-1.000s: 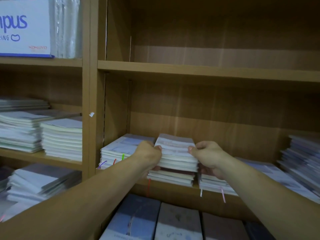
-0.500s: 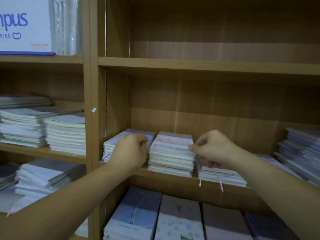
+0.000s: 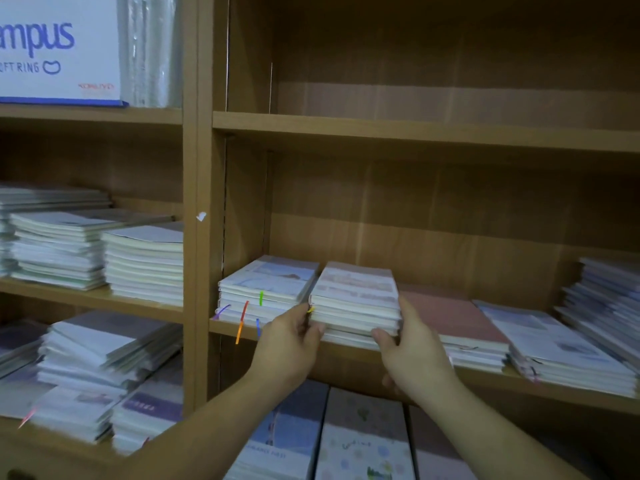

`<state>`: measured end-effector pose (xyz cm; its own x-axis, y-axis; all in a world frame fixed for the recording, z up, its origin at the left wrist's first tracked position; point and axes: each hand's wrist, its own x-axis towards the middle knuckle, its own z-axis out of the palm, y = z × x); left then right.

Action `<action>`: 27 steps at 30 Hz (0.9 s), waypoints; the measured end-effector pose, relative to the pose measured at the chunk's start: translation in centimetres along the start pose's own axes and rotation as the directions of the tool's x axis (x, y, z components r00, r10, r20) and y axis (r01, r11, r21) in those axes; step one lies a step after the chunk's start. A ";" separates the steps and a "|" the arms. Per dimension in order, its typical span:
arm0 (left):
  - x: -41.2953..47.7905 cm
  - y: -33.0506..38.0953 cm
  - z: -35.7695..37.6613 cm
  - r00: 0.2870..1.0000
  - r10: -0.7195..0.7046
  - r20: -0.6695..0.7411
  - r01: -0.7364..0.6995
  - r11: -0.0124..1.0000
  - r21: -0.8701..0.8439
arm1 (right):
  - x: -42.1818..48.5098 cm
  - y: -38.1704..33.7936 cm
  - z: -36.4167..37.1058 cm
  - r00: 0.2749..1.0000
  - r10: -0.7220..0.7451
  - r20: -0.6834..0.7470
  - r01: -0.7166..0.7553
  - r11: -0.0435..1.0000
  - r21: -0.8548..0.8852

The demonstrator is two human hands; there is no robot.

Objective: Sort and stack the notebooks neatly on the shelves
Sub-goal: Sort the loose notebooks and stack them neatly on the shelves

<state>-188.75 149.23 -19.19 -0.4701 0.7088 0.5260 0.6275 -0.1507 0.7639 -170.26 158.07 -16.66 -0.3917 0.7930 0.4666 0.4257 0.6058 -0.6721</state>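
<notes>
Two grips, left grip point(image 3: 292, 341) and right grip point(image 3: 410, 351), clasp the blocky paper notebook stack point(image 3: 356, 301).

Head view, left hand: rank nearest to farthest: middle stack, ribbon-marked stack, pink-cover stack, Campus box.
1. middle stack: gripped by the left hand.
2. ribbon-marked stack: just left, same shelf.
3. pink-cover stack: right, beyond the right hand.
4. Campus box: upper-left shelf.

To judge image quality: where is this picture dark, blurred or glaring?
Head view: dim overall, darkest in the top recess; left stacks and right stack smeared; middle stack between left hand and right hand fairly sharp; plastic wrap glints.
</notes>
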 end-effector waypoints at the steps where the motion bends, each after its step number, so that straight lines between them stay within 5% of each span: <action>1: -0.1 -0.1 0.3 1.000 -0.001 -0.015 0.001 1.000 -0.010 | -0.1 0.1 0.3 1.000 0.008 -0.028 -0.008 1.000 -0.003; 17: 0.8 -0.5 1.1 0.974 -0.009 -0.224 0.033 0.994 0.104 | 1.2 1.3 0.6 0.985 -0.101 -0.140 0.072 0.978 -0.194; 27: 1.1 0.9 0.6 0.984 0.046 -0.170 -0.011 0.980 0.201 | 1.0 1.4 0.0 0.994 -0.060 -0.092 0.050 0.993 -0.106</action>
<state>-188.36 150.35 -18.17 -0.5395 0.5737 0.6162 0.7445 -0.0168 0.6674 -170.06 159.71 -17.07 -0.3398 0.7581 0.5566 0.4896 0.6479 -0.5835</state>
